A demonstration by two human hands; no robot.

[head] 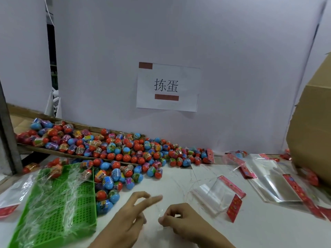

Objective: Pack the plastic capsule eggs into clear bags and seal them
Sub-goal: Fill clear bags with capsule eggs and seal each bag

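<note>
Progress at this moment, read from the left edge of the table (250, 235) to the right. At the left edge lies a clear bag with a red header (9, 201), and whether it holds eggs cannot be told. Beside it sits a green perforated tray (53, 221) draped in crinkled clear film, with no sealed bags visible on it. Behind and to the right of the tray, the capsule eggs (114, 149) spill in a large loose heap from a tilted cardboard flat (44, 150) along the back edge, red and blue, all of them apparently unbagged; a few lie just beside the tray's right rim. At the near edge your left hand (130, 215) is open, fingers spread and extended, holding nothing that can be made out. Your right hand (180, 221), close beside it, has thumb and fingertips pinched together, seemingly on a thin strip of clear film that is too faint to identify. To the right, an empty clear bag (216, 196) lies flat with its red header flap up, and further right a stack of empty bags (272, 183) waits near a cardboard box (311, 133) at the right edge. Judged so, you are early: nearly every egg is left to pack and seal.
</note>
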